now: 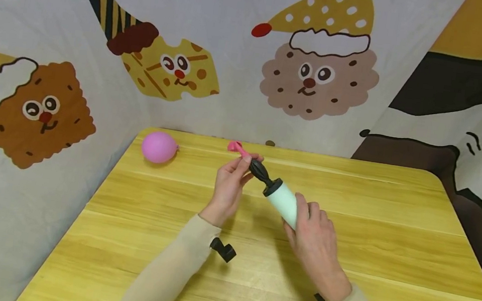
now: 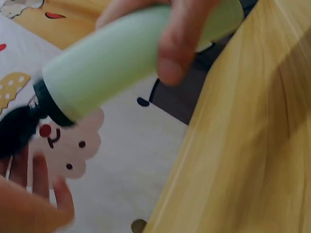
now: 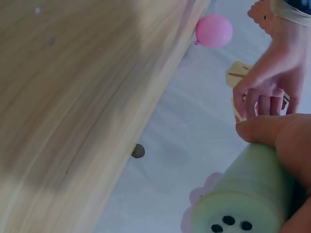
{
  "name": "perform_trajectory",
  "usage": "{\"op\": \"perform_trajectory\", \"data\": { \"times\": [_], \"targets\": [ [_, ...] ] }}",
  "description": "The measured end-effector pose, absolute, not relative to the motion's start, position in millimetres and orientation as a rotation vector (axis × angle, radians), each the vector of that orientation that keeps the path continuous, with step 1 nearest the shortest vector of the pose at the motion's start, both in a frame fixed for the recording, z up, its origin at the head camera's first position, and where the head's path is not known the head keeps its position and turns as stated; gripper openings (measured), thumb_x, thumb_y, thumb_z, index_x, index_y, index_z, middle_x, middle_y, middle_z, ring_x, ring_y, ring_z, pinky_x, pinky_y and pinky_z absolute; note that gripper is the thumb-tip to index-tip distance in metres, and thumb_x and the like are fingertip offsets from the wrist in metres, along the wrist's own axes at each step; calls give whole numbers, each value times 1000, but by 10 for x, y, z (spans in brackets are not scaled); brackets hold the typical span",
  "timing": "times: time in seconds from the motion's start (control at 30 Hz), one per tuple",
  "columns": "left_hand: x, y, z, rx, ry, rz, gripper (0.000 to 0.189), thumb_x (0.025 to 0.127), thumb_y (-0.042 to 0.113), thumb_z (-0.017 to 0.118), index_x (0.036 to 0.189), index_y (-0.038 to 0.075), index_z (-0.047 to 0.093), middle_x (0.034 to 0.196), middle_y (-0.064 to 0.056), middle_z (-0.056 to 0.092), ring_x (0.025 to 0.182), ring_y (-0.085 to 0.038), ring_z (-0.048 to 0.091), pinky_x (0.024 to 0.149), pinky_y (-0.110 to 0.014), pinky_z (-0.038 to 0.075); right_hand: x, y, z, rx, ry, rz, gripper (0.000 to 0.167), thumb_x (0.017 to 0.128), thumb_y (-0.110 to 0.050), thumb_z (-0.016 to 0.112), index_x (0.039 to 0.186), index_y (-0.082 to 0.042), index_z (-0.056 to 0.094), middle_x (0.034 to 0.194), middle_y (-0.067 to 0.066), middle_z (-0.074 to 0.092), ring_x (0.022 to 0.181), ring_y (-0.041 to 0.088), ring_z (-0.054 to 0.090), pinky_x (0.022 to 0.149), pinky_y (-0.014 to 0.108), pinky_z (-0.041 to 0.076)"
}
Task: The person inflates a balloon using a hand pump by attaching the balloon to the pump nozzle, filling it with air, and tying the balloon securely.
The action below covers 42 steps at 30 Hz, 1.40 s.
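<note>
A mint-green balloon pump (image 1: 283, 203) with a black nozzle (image 1: 259, 170) is held above the table, tilted with its nozzle up and to the left. My right hand (image 1: 313, 237) grips the pump's green body. At the nozzle's tip my left hand (image 1: 229, 184) pinches a limp, uninflated pink balloon (image 1: 236, 147) between thumb and fingers. Whether the balloon's neck sits over the tip is hidden by the fingers. In the right wrist view, several dark holes show in the end of the pump (image 3: 243, 194).
An inflated pink balloon (image 1: 159, 147) lies at the table's far left corner. The wooden table (image 1: 394, 229) meets a hanging cloth (image 1: 238, 95) with cartoon prints along its back edge. A black wrist mount (image 1: 223, 250) juts from the left sleeve.
</note>
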<state>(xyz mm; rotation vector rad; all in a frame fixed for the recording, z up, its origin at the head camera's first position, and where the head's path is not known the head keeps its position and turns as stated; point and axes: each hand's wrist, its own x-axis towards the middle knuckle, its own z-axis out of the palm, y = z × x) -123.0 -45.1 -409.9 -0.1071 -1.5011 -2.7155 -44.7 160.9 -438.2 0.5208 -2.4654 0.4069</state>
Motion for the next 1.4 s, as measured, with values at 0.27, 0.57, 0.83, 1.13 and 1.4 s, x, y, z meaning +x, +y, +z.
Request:
{"op": "perform_trajectory", "data": {
  "times": [0.27,0.57,0.83,1.13,1.4],
  "targets": [
    [-1275,-497,-4131,-337,-1147,-3010,39,113,40,37,137,18,58,133,-3,67,124,-24,59,105,-37,44,-392,1599,-4316,556,-2636,800,68,84,-23,87,137,-1,50,102,17,64,78,29,63,62,47,56],
    [-1349,-516,-4012,-403,-1126,-3067,39,109,47,44,126,18,64,135,-4,64,128,-24,58,107,-36,46,-390,1591,-4191,444,-2891,1419,65,92,-32,78,142,-3,48,107,14,67,78,20,64,63,35,57],
    [-1367,-426,-3922,-272,-1004,-3135,35,112,42,36,92,19,54,105,1,66,106,-19,65,95,-35,51,-432,1554,-4143,393,-2932,1700,66,94,-39,75,141,0,48,108,15,65,82,22,65,66,36,57],
    [-1352,-432,-4009,-215,-659,-3270,37,112,47,32,104,17,53,95,3,57,87,-14,57,84,-30,48,-449,1581,-4096,413,-2885,2024,62,99,-35,69,143,3,46,108,17,64,89,28,65,73,41,56],
    [-1382,-425,-4058,-165,-967,-3140,32,110,48,37,103,20,50,104,0,62,92,-17,62,83,-30,54,-460,1556,-4116,425,-2822,2181,59,101,-32,66,142,7,48,106,22,65,91,37,65,73,43,57]
  ]
}}
